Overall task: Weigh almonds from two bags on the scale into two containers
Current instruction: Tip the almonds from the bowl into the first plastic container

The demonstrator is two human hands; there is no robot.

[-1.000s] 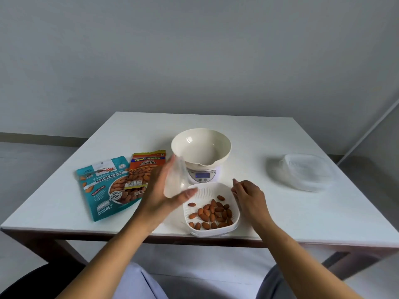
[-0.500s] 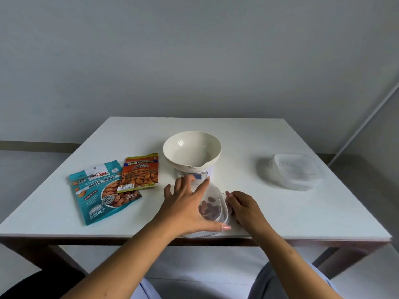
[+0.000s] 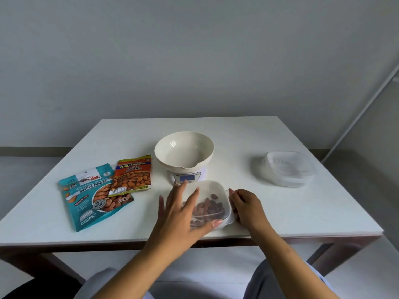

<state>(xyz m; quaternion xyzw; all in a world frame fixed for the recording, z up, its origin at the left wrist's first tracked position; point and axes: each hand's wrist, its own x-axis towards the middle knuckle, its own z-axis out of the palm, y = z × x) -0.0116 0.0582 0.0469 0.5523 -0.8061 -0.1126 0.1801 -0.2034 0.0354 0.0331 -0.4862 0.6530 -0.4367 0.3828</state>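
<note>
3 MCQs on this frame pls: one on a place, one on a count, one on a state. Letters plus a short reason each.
1. Where is the second, closed container?
A. on the scale
B. far right of the table, apart from the rest
C. on top of the bags

2. How many almond bags lie on the table?
A. one
B. two
C. three

3. What is in the scale's bowl?
A. almonds
B. a lid
C. nothing

Answers:
1 B: it sits alone, right of the scale.
2 B: a teal bag and an orange bag, the orange one overlapping the teal.
3 C: the bowl's cream inside shows bare; the almonds are in the near container, under the clear lid that the left hand presses while the right hand steadies the side.
</note>
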